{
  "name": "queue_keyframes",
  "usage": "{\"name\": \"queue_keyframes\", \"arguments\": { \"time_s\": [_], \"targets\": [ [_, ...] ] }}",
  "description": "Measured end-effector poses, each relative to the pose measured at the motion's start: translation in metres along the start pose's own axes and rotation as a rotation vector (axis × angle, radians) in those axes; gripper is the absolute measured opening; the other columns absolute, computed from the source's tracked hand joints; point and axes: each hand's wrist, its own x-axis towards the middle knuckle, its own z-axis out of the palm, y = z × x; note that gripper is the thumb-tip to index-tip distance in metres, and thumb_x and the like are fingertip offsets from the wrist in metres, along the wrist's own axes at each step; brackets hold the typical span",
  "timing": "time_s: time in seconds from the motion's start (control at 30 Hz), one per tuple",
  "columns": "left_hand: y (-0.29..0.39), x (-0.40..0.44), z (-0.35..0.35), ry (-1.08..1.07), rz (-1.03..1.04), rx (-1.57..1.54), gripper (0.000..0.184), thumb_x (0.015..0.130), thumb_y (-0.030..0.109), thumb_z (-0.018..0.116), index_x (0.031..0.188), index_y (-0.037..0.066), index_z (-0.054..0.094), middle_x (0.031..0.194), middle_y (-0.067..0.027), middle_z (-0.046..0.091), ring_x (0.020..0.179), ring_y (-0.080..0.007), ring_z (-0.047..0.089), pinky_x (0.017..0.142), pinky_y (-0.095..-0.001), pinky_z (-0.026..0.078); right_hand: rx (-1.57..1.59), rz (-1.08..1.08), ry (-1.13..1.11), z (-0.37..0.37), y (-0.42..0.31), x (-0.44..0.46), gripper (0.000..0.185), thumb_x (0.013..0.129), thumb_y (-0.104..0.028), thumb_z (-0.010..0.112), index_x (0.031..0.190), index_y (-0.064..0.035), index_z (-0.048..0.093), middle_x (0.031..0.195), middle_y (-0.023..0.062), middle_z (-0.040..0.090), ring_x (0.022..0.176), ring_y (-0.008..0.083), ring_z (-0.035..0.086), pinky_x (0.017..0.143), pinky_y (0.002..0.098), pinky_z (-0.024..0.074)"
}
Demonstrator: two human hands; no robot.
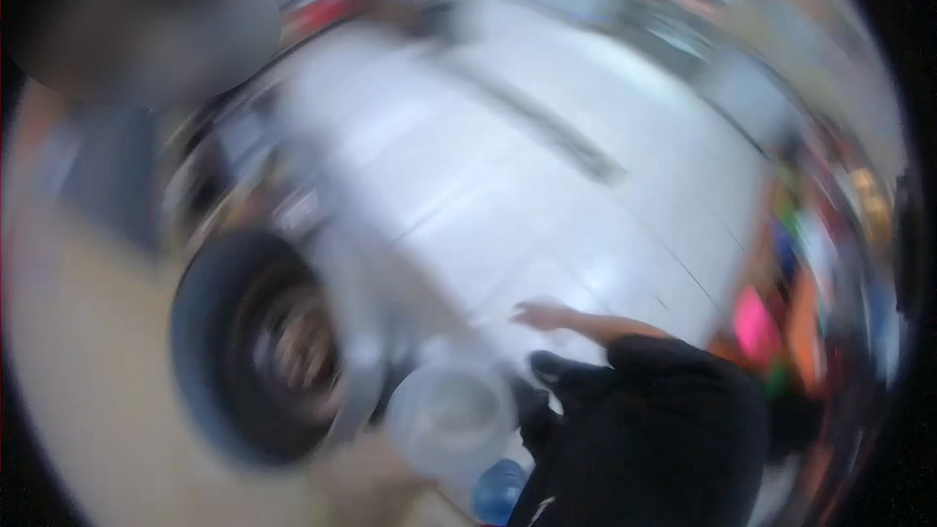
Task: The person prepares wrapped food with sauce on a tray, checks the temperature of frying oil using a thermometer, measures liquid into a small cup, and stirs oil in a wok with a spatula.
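My right hand (542, 314) reaches out from a black sleeve over the pale tiled floor (468, 185). Its fingers look loosely extended and apart, with nothing visible in them. Below it is a dark shoe (553, 365). A translucent white bucket (451, 420) stands beside my dark clothing (664, 429), and a blue rounded container (499, 491) is just below it. At the bottom edge, a brown blur near the bucket may be my left hand, but its fingers cannot be made out. Motion smears the whole view.
A large wheel with a dark tyre (210, 332) is left of the bucket. A big grey rounded shape (146, 24) fills the upper left. Colourful items, one bright pink (756, 324), line the right side. A long grey strip (547, 127) crosses the tiles.
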Motion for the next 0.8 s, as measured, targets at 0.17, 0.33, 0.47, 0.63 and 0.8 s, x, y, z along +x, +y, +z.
{"name": "queue_keyframes", "arguments": {
  "time_s": [0.17,0.33,0.47,0.63,0.8],
  "targets": [
    [0.191,-0.210,0.169,-0.902,0.108,-0.640,0.081,0.079,0.048,0.066,0.136,-0.003,0.039,0.141,-0.0212,0.037,0.135,-0.0354,0.032,0.111,-0.0496,0.026,0.430,1.143,0.246,-0.002,0.038,-0.241,0.053,0.097,-0.048,0.036,0.133,-0.0115,0.049,0.131,0.0213,0.053,0.122,0.0393,0.049,0.101,0.0499,0.0387],
    [0.315,-0.301,0.200,-1.390,0.302,-0.939,0.081,0.078,0.050,0.067,0.133,-0.002,0.041,0.138,-0.0206,0.040,0.133,-0.0352,0.034,0.111,-0.0491,0.027,0.433,1.526,0.627,0.154,0.093,-0.440,0.062,0.093,-0.054,0.040,0.122,-0.0024,0.057,0.125,0.0232,0.057,0.117,0.0407,0.053,0.097,0.0519,0.0408],
    [0.394,-0.324,0.220,-1.506,0.383,-0.988,0.081,0.076,0.053,0.068,0.132,-0.002,0.043,0.136,-0.0200,0.042,0.131,-0.0350,0.035,0.110,-0.0488,0.027,0.334,1.543,0.394,0.175,-0.018,-0.465,0.047,0.092,-0.039,0.051,0.123,-0.0031,0.053,0.105,0.0195,0.064,0.098,0.0367,0.061,0.087,0.0454,0.0474],
    [0.484,-0.359,0.291,-1.505,0.392,-0.924,0.082,0.075,0.055,0.068,0.129,-0.001,0.046,0.133,-0.0194,0.044,0.130,-0.0348,0.037,0.109,-0.0483,0.028,0.670,1.413,0.316,0.214,0.050,-0.436,0.037,0.089,-0.033,0.050,0.107,-0.0021,0.058,0.096,0.0193,0.065,0.088,0.0352,0.062,0.080,0.0464,0.0481],
    [0.579,-0.384,0.367,-1.438,0.334,-0.855,0.082,0.073,0.058,0.069,0.127,0.000,0.048,0.130,-0.0187,0.046,0.128,-0.0346,0.039,0.108,-0.0478,0.029,0.486,1.235,0.589,0.099,0.232,-0.421,0.030,0.086,-0.027,0.049,0.091,-0.0010,0.064,0.088,0.0191,0.066,0.078,0.0337,0.063,0.073,0.0473,0.0488]
  ]
}}
